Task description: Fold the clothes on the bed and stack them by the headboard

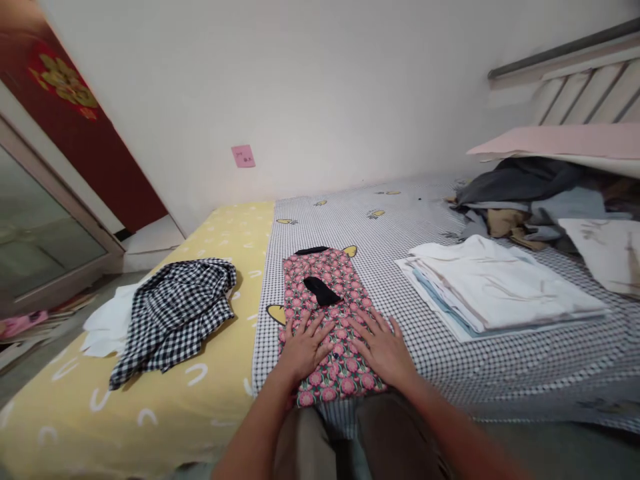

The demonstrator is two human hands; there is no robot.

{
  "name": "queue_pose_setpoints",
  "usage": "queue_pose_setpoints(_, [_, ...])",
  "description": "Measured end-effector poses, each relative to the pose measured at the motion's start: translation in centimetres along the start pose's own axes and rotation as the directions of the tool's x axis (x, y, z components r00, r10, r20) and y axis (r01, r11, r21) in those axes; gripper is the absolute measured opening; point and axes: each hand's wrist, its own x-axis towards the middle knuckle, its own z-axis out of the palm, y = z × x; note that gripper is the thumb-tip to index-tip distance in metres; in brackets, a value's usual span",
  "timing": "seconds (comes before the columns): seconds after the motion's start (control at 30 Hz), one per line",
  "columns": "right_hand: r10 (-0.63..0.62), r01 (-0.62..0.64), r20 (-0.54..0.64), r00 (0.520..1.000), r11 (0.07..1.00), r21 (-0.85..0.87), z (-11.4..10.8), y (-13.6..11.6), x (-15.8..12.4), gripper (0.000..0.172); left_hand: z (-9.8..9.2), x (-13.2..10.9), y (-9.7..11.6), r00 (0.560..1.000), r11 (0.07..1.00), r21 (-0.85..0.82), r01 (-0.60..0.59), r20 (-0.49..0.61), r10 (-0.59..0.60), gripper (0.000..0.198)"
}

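A pink floral garment [330, 293] with black trim lies folded lengthwise on the grey checked bed sheet [400, 227], its near end at the bed's front edge. My left hand [303, 345] rests flat on its near left part, fingers spread. My right hand [381, 347] lies flat on its near right part, fingers also spread. Neither hand grips anything.
A black-and-white checked garment [173, 313] lies crumpled on white cloth over the yellow sheet [150, 413] at left. A stack of folded white and pale blue clothes [495, 287] sits to the right. Behind it is a heap of unfolded clothes [525, 200].
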Motion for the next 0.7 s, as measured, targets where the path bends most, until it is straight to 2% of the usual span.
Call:
queue_pose_setpoints(0.1, [0.032,-0.037,0.08,0.996,0.997,0.068,-0.9,0.2,0.4,0.052,-1.2,-0.4,0.3,0.998,0.992,-0.11,0.056,-0.031,-0.06,0.049])
queue_pose_setpoints(0.2, [0.083,-0.093,0.08,0.993,0.987,0.133,-2.3,0.1,-0.6,0.06,-2.5,-3.1,0.2,0.971,0.991,-0.066,0.116,-0.203,-0.127,0.05])
queue_pose_setpoints(0.27, [0.009,-0.009,0.001,1.0,0.992,0.128,-3.1,-0.2,-2.5,0.063,-2.7,-6.4,0.0,0.942,0.995,0.062,0.083,-0.33,-0.059,0.053])
queue_pose_setpoints(0.3, [-0.064,0.066,-0.028,0.998,0.992,0.109,-3.3,-0.4,-3.6,0.066,-2.6,-8.3,-0.1,0.934,0.989,0.143,0.046,-0.357,0.009,0.056])
queue_pose_setpoints(0.37, [-0.211,0.213,-0.036,0.977,0.975,0.066,-3.2,-0.7,-5.9,0.075,-1.8,-11.7,-0.3,0.938,0.957,0.29,-0.035,-0.321,0.131,0.071])
queue_pose_setpoints(0.43, [-0.277,0.278,-0.029,0.96,0.961,0.016,-2.4,-0.5,-7.7,0.085,-0.6,-14.0,-0.5,0.954,0.924,0.376,-0.07,-0.245,0.172,0.086])
queue_pose_setpoints(0.53, [-0.26,0.259,-0.049,0.964,0.965,-0.037,-0.6,0.8,-8.6,0.09,1.4,-14.6,-0.9,0.979,0.919,0.393,0.015,-0.193,0.066,0.087])
queue_pose_setpoints(0.63, [-0.226,0.226,-0.04,0.973,0.974,0.014,0.3,2.7,-7.9,0.09,2.3,-13.1,-1.5,0.98,0.93,0.346,0.122,-0.189,-0.058,0.088])
queue_pose_setpoints(0.7, [-0.211,0.21,-0.004,0.978,0.973,0.097,0.4,3.8,-7.2,0.086,2.3,-12.1,-1.8,0.98,0.941,0.308,0.139,-0.181,-0.085,0.093])
